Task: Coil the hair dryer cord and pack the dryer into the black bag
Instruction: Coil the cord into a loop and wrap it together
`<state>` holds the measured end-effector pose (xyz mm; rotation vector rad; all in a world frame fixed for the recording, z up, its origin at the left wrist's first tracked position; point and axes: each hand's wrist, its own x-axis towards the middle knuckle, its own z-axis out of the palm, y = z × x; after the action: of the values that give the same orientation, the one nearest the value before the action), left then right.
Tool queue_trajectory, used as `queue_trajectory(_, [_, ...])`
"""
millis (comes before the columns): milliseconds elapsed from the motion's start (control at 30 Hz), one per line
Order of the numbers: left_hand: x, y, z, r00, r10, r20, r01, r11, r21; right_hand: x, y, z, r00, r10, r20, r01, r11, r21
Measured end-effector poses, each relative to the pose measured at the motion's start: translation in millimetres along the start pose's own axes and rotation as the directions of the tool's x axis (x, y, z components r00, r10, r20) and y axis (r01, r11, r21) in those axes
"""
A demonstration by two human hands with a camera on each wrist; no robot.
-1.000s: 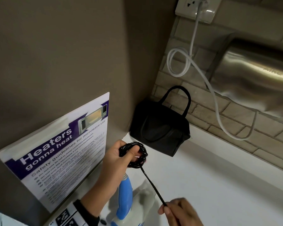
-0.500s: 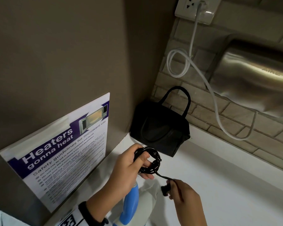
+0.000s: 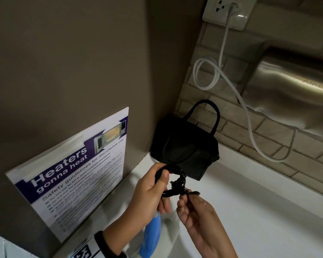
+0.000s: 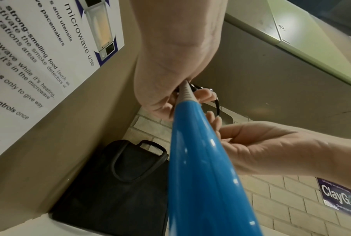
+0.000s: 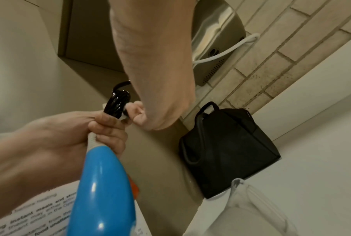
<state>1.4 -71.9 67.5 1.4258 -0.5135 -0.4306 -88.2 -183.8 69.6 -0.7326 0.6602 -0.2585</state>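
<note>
My left hand [image 3: 157, 185] grips a tight coil of black cord [image 3: 177, 178] above the white counter, and the blue hair dryer handle [image 3: 153, 237] hangs below that hand. The same blue handle [image 4: 203, 175] fills the left wrist view, and the coil [image 5: 117, 103] shows in the right wrist view. My right hand [image 3: 192, 205] pinches the cord's free end with the plug [image 3: 191, 193] right beside the coil. The black bag [image 3: 185, 149] with loop handles stands in the corner just behind the hands.
A laminated microwave notice [image 3: 73, 170] leans on the brown wall at left. A white cable [image 3: 237, 101] runs from a wall socket [image 3: 226, 10] to a steel hand dryer [image 3: 291, 94] on the brick wall. The white counter [image 3: 268, 211] extends right.
The straight length of cord between my hands has been wound in. My right hand rose from the lower edge to the coil, bringing the plug end against it.
</note>
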Motion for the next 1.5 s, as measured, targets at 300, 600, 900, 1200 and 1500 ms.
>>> queue_trajectory(300, [-2, 6, 0, 0.993, -0.025, 0.116, 0.024, 1.0, 0.01, 3, 0, 7, 0.999, 0.004, 0.042, -0.011, 0.988, 0.156])
queue_trajectory(600, [0, -4, 1, 0.996, -0.024, 0.089, 0.027, 0.999, -0.032, -7, 6, 24, 0.954, 0.023, 0.298, -0.037, 0.998, 0.042])
queue_trajectory(900, [1, -7, -2, 0.982, -0.068, 0.177, 0.104, 0.974, -0.199, 8, 7, 13, 0.943, 0.039, 0.332, -0.019, 0.998, -0.065])
queue_trajectory(1200, [-2, -3, -1, 0.971, -0.04, 0.235, 0.069, 0.991, -0.113, 2, -1, 17, 0.933, 0.017, 0.359, 0.053, 0.981, -0.185])
queue_trajectory(1500, [3, -7, 3, 0.999, 0.031, 0.038, -0.028, 0.997, -0.071, -13, -9, 21, 0.916, 0.1, 0.388, -0.084, 0.995, -0.059])
